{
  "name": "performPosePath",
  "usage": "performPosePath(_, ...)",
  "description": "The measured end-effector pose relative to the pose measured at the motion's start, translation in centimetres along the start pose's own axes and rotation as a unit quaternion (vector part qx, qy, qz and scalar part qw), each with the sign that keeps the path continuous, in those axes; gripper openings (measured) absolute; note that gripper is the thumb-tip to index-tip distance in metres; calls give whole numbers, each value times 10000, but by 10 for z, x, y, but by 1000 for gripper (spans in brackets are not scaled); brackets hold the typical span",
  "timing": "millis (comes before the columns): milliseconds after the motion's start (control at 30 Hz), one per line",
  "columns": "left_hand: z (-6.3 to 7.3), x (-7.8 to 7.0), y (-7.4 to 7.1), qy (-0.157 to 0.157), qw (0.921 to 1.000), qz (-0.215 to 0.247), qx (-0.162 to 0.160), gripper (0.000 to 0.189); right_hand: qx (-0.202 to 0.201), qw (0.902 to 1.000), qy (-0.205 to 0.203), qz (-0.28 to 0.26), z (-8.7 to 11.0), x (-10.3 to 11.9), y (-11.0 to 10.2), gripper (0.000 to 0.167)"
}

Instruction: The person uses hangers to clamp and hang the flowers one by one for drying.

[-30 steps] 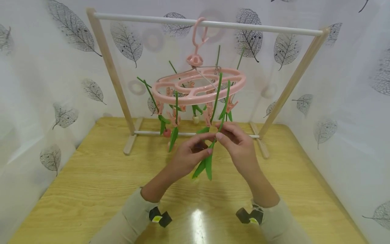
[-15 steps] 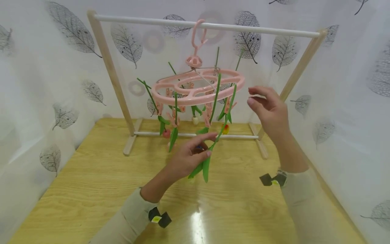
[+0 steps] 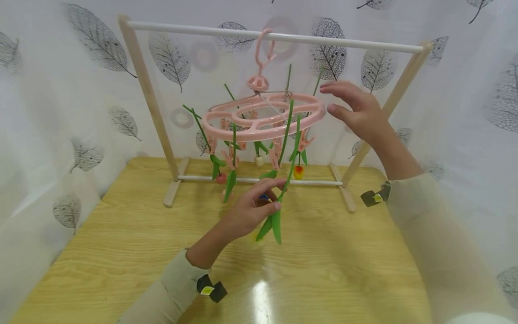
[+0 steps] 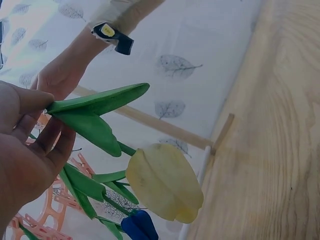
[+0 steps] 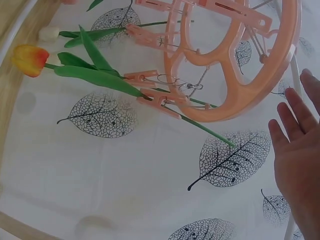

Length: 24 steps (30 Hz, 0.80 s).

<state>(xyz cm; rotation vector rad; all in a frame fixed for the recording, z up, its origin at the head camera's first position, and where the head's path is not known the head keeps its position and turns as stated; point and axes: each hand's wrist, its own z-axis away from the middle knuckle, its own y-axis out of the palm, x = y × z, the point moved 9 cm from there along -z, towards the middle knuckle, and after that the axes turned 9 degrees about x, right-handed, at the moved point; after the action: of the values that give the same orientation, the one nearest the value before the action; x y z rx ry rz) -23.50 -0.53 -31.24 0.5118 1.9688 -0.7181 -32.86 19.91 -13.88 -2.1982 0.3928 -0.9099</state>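
My left hand [image 3: 248, 209] pinches the green stem of a yellow artificial tulip between thumb and fingers. Its leaves and pale yellow bloom [image 4: 165, 182] point downward in the head view. A pink oval clip hanger [image 3: 259, 134] hangs behind it. My right hand [image 3: 360, 112] is raised beside the hanger's right end, fingers extended and holding nothing. Whether its thumb touches the rim, I cannot tell. Clips hold other tulips upside down, among them a red-and-yellow tulip [image 5: 31, 60] and a blue tulip [image 4: 140, 226].
The hanger's hook loops over the white top rod [image 3: 194, 29] of a wooden-legged rack [image 3: 149, 94]. Beneath it lies a wood-grain table [image 3: 121, 252]. A white leaf-patterned curtain [image 3: 97, 135] surrounds the back and sides.
My right hand has let go of the yellow tulip's stem and moved up and right to the hanger's right end. The left hand keeps its pinch, nearly still.
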Motion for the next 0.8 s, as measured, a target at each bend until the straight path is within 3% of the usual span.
performPosePath(100,1,0,0,24,10000,-7,0,47,376,9986,363,119,-4,-7,7,35)
performPosePath(200,1,0,0,19,10000,-6,3,47,585,9971,454,178,-6,-9,13,32)
performPosePath(467,2,-4,-1,126,9999,17,21,47,711,9960,430,324,-4,-5,22,23)
performPosePath(800,4,-14,0,244,9995,184,113,46,700,9967,-336,238,5,21,40,18)
